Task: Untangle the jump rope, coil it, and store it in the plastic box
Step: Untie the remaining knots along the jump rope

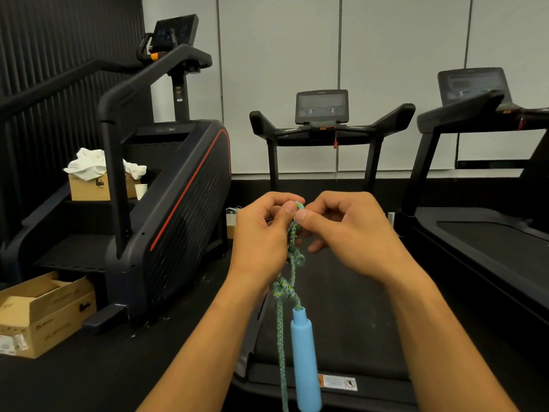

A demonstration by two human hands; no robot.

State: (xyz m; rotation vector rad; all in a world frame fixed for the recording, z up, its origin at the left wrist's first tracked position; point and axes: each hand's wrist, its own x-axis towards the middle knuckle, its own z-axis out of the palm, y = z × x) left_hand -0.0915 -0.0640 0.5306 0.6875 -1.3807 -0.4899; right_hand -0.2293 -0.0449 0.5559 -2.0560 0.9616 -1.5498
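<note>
The person is standing before a treadmill [332, 322] and holding the jump rope [292, 257] up at chest height, both hands close together and working on the same short stretch of cord. The left hand [261, 233] is pinching the top of the green-flecked rope between thumb and forefinger, while the right hand [341, 230] is pinching it just beside, thumb tip almost touching the left thumb — a grip that seems meant for teasing a loop open rather than for pulling hard. Below the hands the rope is hanging in a chain of knots [285, 289], and one blue handle [306, 361] is dangling free, its weight keeping the tangled section taut and easy to read. A loose strand is running down beside the handle and out of view. The untangling is looking far from finished — coiling has not begun, and no plastic box is showing; only cardboard boxes [44, 319] are sitting by the stair machine [178, 203] at left.
</note>
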